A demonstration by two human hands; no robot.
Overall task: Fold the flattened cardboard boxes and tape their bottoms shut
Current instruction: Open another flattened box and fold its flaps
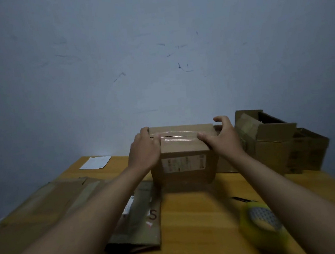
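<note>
A: Where's the folded cardboard box (182,156) sitting?

B: Upright on the wooden surface (195,216), between both hands. The left hand (144,149) is on its left top edge, the right hand (222,137) on its right top edge.

A: How are the hands set?

B: The left hand curls over the left edge, thumb lying on the clear tape strip (178,136), fingers wrapping the far corner. The right hand is spread wide, thumb pressing the tape end on top, fingers half curled just past the right edge; I can't tell whether they touch the side.

A: Which way does the box run?

B: Its long axis runs from one hand to the other, and the tape follows that same line along the flap seam. A printed label (183,163) faces the person, below the hands.

A: What else is near?

B: A yellow tape dispenser (262,222), blurred, lies on the surface under the right forearm. Flattened boxes (136,218) lie under the left forearm. Open boxes (276,141) stand just beyond the right hand, and a white paper (95,163) lies beyond the left hand.
</note>
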